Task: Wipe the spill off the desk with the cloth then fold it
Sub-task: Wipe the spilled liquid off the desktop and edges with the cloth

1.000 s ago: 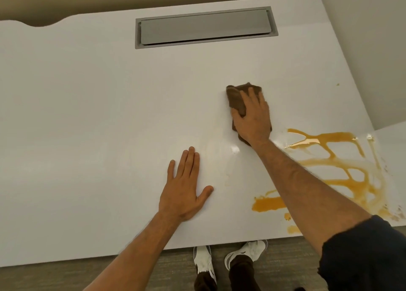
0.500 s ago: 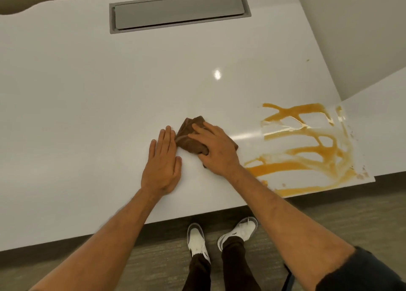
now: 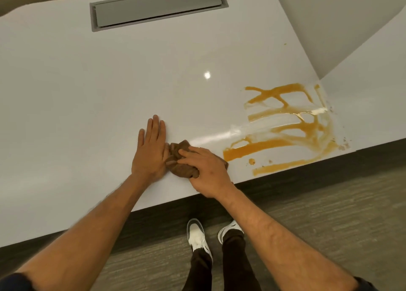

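Right hand [image 3: 206,170] grips bunched cloth [image 3: 179,162]; flat, open left hand [image 3: 150,151] touches its left side

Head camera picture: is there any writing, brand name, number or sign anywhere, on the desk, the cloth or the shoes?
None can be read.
Desk: blank white top.
Grey hatch: no label.
Brown cloth: no tag showing.
White shoes: dark markings, no legible brand.
The orange spill streaks are just liquid, not letters.
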Available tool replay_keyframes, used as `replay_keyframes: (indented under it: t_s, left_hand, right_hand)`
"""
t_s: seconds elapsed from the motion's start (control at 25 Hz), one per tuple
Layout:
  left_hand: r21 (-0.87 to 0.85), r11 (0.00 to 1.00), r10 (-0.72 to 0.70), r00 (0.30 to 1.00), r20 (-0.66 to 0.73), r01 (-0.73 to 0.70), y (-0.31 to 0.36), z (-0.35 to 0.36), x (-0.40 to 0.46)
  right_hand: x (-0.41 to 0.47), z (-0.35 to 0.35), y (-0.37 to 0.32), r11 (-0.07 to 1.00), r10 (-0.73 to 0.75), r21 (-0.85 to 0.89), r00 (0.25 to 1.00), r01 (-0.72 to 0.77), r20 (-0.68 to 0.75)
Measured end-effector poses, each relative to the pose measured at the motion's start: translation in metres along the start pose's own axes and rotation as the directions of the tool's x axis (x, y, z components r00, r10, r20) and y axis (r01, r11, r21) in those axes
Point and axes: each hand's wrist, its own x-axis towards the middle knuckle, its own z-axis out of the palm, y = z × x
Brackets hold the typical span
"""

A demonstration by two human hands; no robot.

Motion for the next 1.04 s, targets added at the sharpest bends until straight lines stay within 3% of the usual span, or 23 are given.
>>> replay_keyframes:
  t_s: [0.12,0.24,0.36,0.44,0.56,0.64,0.72,0.8,1.04]
  left_hand:
    - [-0.018,1.000,-0.005,0.999,-0.043,0.005,0.004,0.000,-0.002]
    - [0.002,1.000,-0.006,0.999,-0.051,0.006,0.002,0.001,-0.003]
    - [0.004,1.000,-0.001,0.998,-0.058,0.001,0.002,0.002,-0.002]
    - [-0.006,1.000,0.004,0.998,-0.070,-0.004,0.002,0.001,-0.002]
    - [-0.010,1.000,-0.003,0.998,-0.063,0.003,0.003,0.000,-0.003]
    - [-0.008,1.000,-0.006,0.999,-0.052,0.005,0.003,-0.001,-0.002]
    - [-0.002,1.000,-0.001,0.999,-0.042,0.001,0.003,-0.001,-0.001]
    - [0.019,1.000,0.012,0.999,-0.031,-0.012,0.002,-0.001,-0.001]
    - [0.047,0.999,0.015,1.000,-0.019,-0.014,0.004,0.000,0.000]
  right_hand:
    - [-0.021,-0.007,-0.008,0.995,0.058,0.071,0.994,-0.065,0.098]
    - [-0.037,-0.026,-0.021,0.917,0.217,0.317,0.970,-0.242,0.110]
    - [-0.039,-0.060,-0.024,0.755,0.386,0.593,0.921,-0.278,-0.059]
    - [-0.035,-0.082,-0.019,0.730,0.467,0.642,0.857,-0.234,-0.219]
    - [-0.036,-0.095,0.000,0.787,0.531,0.555,0.753,-0.268,-0.389]
    - [-0.042,-0.086,0.015,0.820,0.553,0.420,0.725,-0.388,-0.410]
    - [-0.049,-0.067,0.027,0.864,0.498,0.115,0.797,-0.490,-0.343]
    - [-0.050,-0.050,0.035,0.887,0.406,-0.087,0.856,-0.454,-0.321]
    - [-0.035,-0.035,0.040,0.879,0.359,-0.180,0.861,-0.442,-0.360]
